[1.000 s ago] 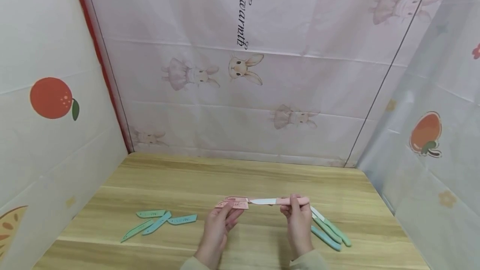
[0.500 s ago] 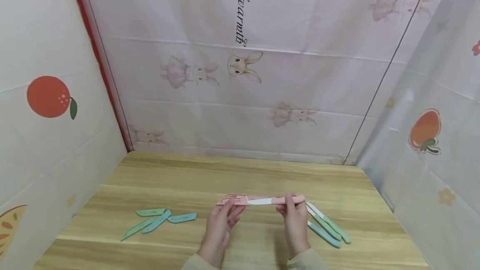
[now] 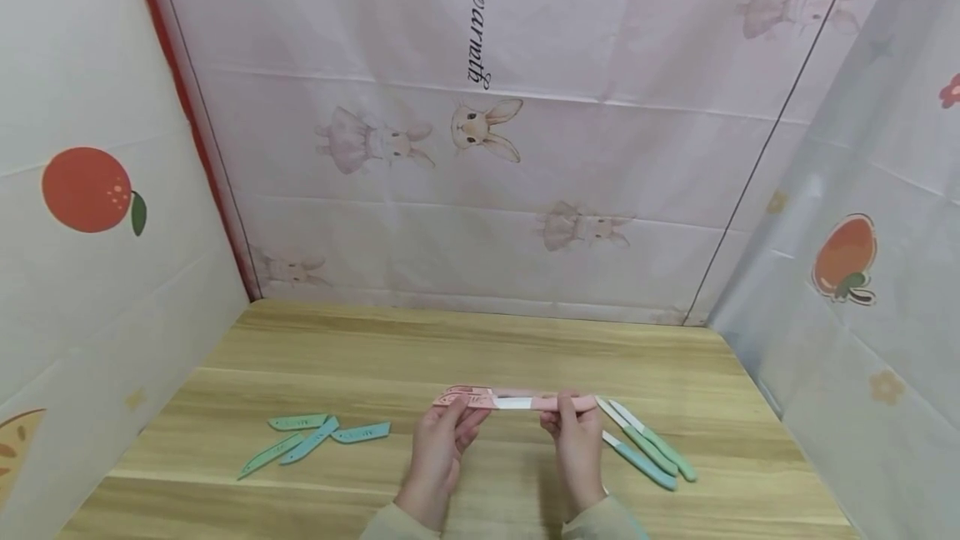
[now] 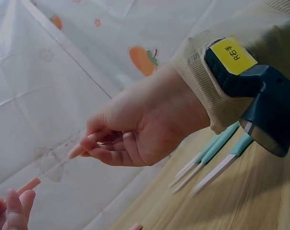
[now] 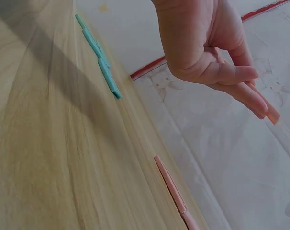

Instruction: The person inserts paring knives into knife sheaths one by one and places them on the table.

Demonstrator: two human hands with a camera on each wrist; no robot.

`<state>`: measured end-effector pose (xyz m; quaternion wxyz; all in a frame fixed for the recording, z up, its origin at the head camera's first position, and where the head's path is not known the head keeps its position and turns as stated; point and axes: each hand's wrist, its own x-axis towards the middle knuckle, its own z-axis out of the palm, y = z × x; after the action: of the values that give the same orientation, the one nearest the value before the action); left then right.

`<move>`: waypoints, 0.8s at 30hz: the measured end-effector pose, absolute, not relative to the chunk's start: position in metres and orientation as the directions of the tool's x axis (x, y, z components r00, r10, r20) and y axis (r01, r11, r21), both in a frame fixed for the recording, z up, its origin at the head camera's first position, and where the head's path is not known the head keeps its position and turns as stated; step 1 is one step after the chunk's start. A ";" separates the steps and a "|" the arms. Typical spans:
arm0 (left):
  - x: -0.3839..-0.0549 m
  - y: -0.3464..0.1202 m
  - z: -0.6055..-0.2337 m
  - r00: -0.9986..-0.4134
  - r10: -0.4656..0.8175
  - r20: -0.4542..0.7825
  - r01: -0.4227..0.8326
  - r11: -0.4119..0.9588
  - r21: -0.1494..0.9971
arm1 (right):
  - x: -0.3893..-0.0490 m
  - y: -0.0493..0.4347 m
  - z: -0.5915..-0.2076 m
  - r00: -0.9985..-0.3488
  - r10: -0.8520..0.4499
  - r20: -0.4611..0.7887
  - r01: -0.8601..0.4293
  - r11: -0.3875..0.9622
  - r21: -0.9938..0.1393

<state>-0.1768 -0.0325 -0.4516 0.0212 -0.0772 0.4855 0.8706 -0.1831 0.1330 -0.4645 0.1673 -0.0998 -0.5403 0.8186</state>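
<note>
My left hand (image 3: 438, 457) pinches a pink knife sheath (image 3: 482, 401) with thumb and fingers. From the right, my right hand (image 3: 579, 452) grips a pink-handled paring knife (image 3: 514, 403) by its handle. The front of the white blade is in the sheath's mouth and the rest shows between the hands. Both are held above the table. In the left wrist view, the right hand (image 4: 140, 122) holds the handle. The right wrist view shows the left hand (image 5: 207, 52) around the sheath. Behind them on the table lies another pink sheathed knife (image 5: 170, 184), partly hidden in the head view.
Two green sheaths (image 3: 297, 422) and two blue sheaths (image 3: 362, 433) lie on the wooden table (image 3: 360, 357) at left. To the right are two green-handled knives (image 3: 658, 440) and a blue-handled knife (image 3: 641, 462), white blades bare. Printed curtains (image 3: 420, 248) enclose the table.
My right hand has moved left with the knife. The blade tip, at first just outside the sheath, is now inside it. My left hand stays nearly in place.
</note>
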 end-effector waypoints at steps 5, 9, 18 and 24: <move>-0.177 -0.031 -0.452 -0.986 -0.051 -0.161 -0.110 -0.528 0.842 | -0.183 0.130 -0.466 -0.921 0.390 0.014 -0.172 -0.373 -0.912; -0.178 -0.031 -0.452 -0.985 -0.055 -0.166 -0.113 -0.528 0.842 | -0.184 0.130 -0.466 -0.922 0.388 0.003 -0.168 -0.391 -0.905; -0.178 -0.030 -0.452 -0.981 -0.069 -0.181 -0.118 -0.529 0.840 | -0.182 0.132 -0.466 -0.928 0.373 0.008 -0.161 -0.379 -0.911; -0.179 -0.030 -0.452 -0.981 -0.077 -0.179 -0.115 -0.517 0.848 | -0.183 0.132 -0.468 -0.932 0.363 0.016 -0.163 -0.378 -0.911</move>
<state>-0.1788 -0.0298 -0.4522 0.0109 -0.0974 0.4913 0.8655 -0.1830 0.1323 -0.4677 0.1596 -0.0934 -0.5343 0.8248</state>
